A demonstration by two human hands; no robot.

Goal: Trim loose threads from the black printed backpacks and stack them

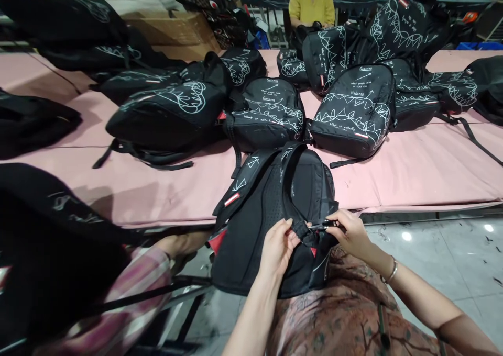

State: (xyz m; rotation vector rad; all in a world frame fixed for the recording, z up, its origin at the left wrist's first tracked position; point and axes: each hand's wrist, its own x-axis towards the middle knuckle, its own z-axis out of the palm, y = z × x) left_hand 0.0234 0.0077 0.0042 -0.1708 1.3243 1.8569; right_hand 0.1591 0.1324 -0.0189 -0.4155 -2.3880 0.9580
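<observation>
A black backpack (251,241) rests back side up across my lap and against the table edge, its padded shoulder straps showing. My left hand (280,246) is closed on the lower end of a shoulder strap (293,209), beside its buckle. In my right hand (349,233) is a pair of small dark thread snips (324,225), the fingers wrapped round the handles. Their pale metal tips point left and lie close to the strap end. Whether the blades touch a thread is too small to tell. Red lining shows at the pack's lower corners.
Several black backpacks with white scribble prints, such as this one (353,110), lie on the pink-covered table (424,173). A co-worker's plaid sleeve (133,298) and another black bag (51,256) are close on my left. Across the table is a person in yellow (310,5). A cardboard box (173,34) stands behind.
</observation>
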